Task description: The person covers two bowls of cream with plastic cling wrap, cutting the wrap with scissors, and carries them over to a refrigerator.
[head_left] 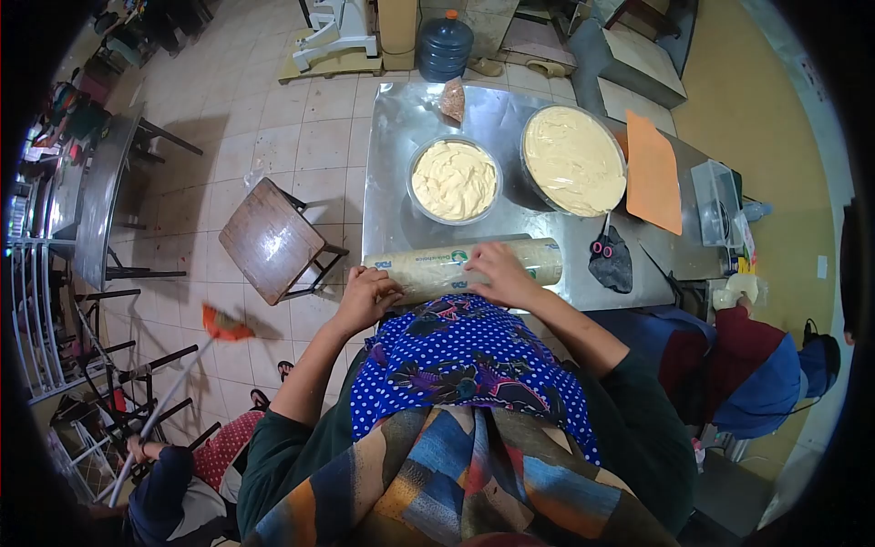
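Down at the far left a second person's hand point(137, 448) grips a white mop point(173, 392) with an orange head, over the tiled floor. A worn wooden stool point(271, 239) stands just beside the steel table point(401, 118), whose top is dull and smeared.

The left hand point(366, 296) curls over the left end of the roll point(460, 266), a long tan cylinder with glossy wrap and green print. The roll lies at the table's near edge, its long axis running left to right, tilted slightly up toward the right. The right hand point(499, 273) rests on its middle, fingers spread flat, pressing rather than clasping.

Behind the roll sit two round metal bowls of pale, creamy dough, the small bowl point(453, 180) left of the big bowl point(573, 159). Right of these lie scissors point(602, 239) on a dark cloth point(612, 262), and an orange board point(653, 173).
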Demonstrator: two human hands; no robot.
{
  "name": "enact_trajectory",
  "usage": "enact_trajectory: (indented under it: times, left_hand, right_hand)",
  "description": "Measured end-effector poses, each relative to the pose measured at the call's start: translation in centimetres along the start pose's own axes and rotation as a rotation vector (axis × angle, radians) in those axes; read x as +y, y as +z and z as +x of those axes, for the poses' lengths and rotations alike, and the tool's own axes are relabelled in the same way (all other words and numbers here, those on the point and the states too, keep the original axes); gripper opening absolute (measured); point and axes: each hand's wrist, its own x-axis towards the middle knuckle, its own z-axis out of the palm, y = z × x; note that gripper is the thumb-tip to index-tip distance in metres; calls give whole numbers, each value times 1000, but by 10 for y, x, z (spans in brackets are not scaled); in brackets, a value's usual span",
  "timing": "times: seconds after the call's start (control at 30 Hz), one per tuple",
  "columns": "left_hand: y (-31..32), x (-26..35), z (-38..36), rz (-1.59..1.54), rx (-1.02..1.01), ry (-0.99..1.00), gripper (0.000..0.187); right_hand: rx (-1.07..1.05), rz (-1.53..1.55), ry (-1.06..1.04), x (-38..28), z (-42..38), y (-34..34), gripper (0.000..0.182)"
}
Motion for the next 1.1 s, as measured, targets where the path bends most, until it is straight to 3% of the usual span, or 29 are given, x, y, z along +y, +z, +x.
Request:
enact_trajectory:
  times: [0.03, 0.1, 0.17, 0.3, 0.37, 0.43, 0.53, 0.57, 0.63, 0.77, 0.83, 0.93, 1.03, 1.07, 1.1]
  left_hand:
    - [0, -1, 0, 1, 0, 3, 9]
    - [1, -1, -1, -20, 8, -13, 7]
    - [3, 0, 0, -33, 11, -31, 7]
    - [7, 4, 0, -42, 4, -60, 7]
    - [0, 4, 6, -77, -18, -32, 7]
    - [-2, 1, 6, -113, -41, -4, 7]
    - [-6, -2, 8, -173, -6, -25, 9]
    - [-6, -3, 9, -173, -9, -20, 9]
    - [-7, -4, 9, -201, 14, -54, 8]
    - [-8, -4, 8, -220, 20, -59, 7]
    - [-8, -5, 6, -223, -8, -94, 10]
    - [-4, -9, 3, -270, 31, -112, 10]
    - [-9, -9, 7, -266, 16, -157, 9]
    - [-10, -8, 8, -266, 16, -156, 9]
    - [-11, -6, 7, -262, 1, -148, 9]
  right_hand:
    - [105, -165, -98, 6, -4, -12, 21]
    - [163, -205, -127, 22, -15, -25, 18]
    - [11, 85, 94, 47, -31, -19, 14]
    - [-24, -29, 78, 48, -35, -12, 16]
    - [69, -79, 24, 24, -22, -19, 18]
    - [148, -191, -247, 9, -8, -17, 22]
    - [84, -46, -284, 23, 4, 9, 23]
    - [87, -49, -280, 25, 3, 11, 23]
    - [-94, 2, -67, 21, 1, 10, 23]
    - [-95, -2, -48, 7, -7, -9, 21]
    - [-145, -206, -94, 1, -7, -17, 21]
    - [33, -354, -22, 23, -14, -8, 20]
    - [-121, -111, 129, 31, -16, -17, 19]
    - [-121, -111, 130, 32, -18, -21, 19]
    - [-43, -190, -39, 25, -17, -32, 19]
